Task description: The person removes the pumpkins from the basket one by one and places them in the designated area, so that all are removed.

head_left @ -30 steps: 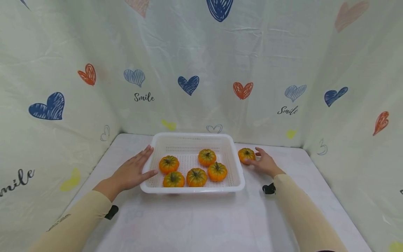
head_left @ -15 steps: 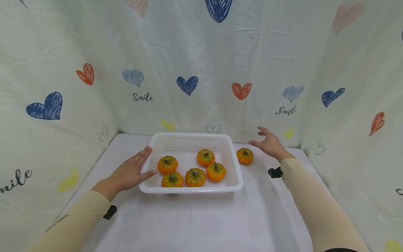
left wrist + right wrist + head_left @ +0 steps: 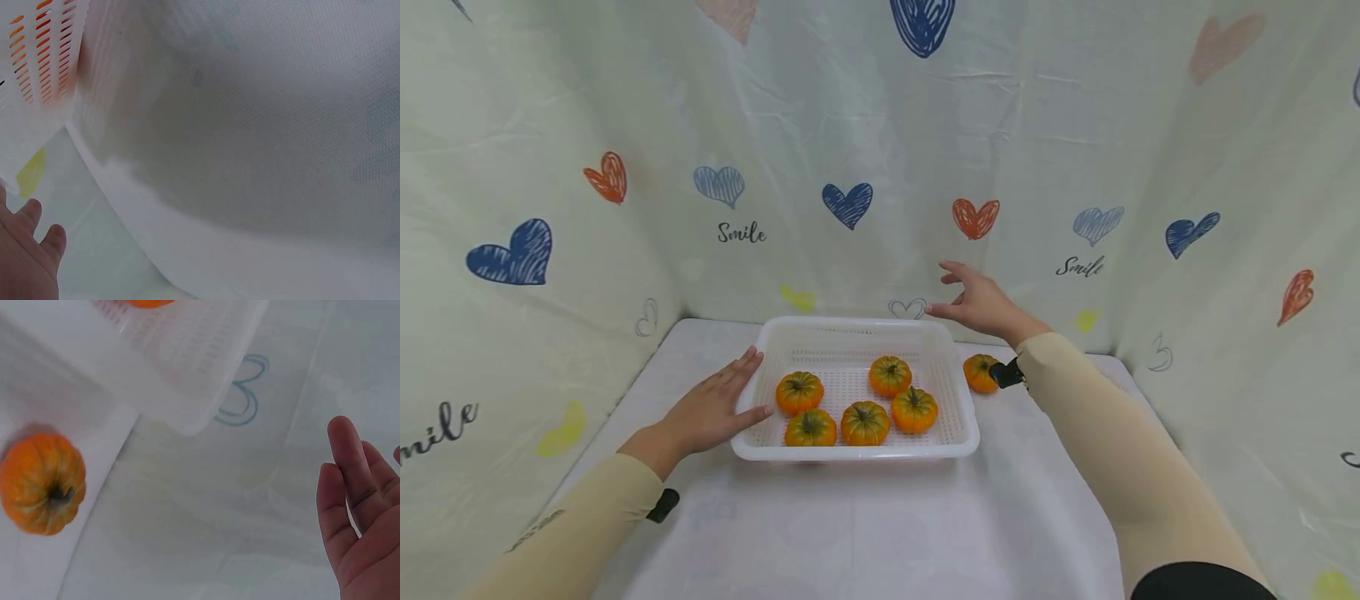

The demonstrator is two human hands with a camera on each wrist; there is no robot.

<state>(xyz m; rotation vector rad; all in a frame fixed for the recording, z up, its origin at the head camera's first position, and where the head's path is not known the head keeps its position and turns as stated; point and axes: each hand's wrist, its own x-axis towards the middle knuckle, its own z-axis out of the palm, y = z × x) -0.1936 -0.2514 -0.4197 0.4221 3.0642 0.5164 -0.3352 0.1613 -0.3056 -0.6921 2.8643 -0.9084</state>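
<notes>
While the left hand [image 3: 709,414] lies at the 9 o'clock rim of the white perforated plastic basket [image 3: 857,452], fingers straight, gripping nothing, five ribbed orange-green pumpkins [image 3: 865,425] sit inside. Matching sixth pumpkin [image 3: 978,375] is on the white-covered table [image 3: 850,533], just outside at 3 o'clock. Black wrist camera [image 3: 1006,374] partly hides it in head view; basket wall splits it from the five. Right hand [image 3: 981,303] has let go of it and swung to 2 o'clock: fingers extended, empty. Reads as pumpkin parked, hand free. Pale heart-print curtain [image 3: 910,142] behind.
</notes>
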